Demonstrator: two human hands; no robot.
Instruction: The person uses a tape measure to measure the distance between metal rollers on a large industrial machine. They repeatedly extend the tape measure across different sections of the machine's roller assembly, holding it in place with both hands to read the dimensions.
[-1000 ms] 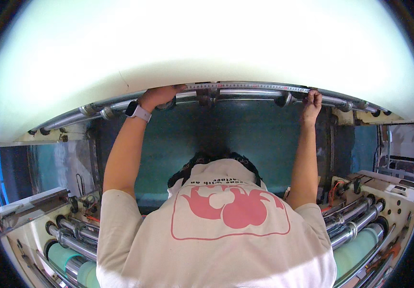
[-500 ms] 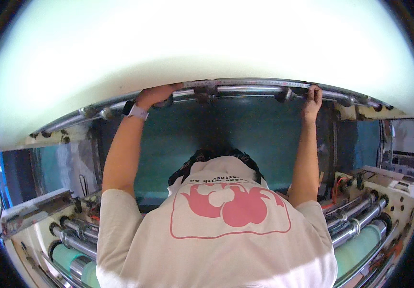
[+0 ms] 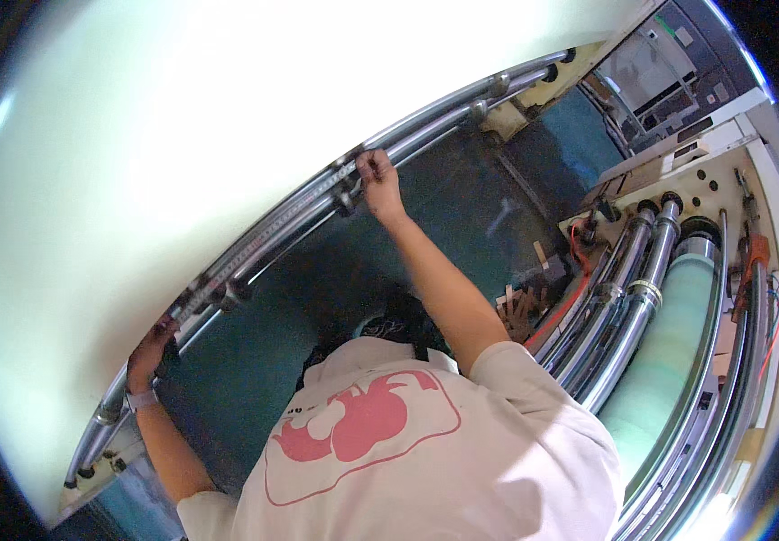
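Observation:
A pale tape measure blade (image 3: 267,232) runs along the shiny metal bars (image 3: 295,216) at the edge of a broad white surface. My right hand (image 3: 377,173) pinches the blade at its upper right end, fingers closed against the bar. At the other end, my left hand (image 3: 148,354) closes around the tape measure beside the bars, a light-strapped watch (image 3: 142,398) on its wrist. A dark shape next to the left fingers may be the tape's case, but shadow hides it. Dark collars (image 3: 346,197) sit along the bars between my hands.
The bright white surface (image 3: 164,162) fills the upper left. To my right stands a machine with chrome rollers (image 3: 628,311), a pale green roller (image 3: 664,365) and an orange-red hose (image 3: 559,316). Wooden strips (image 3: 522,309) lie near it on the dark green floor (image 3: 254,361).
The view has turned, so the bars now slant up to the right and more of the right-hand machine shows. Both hands still hold the tape measure along the bars.

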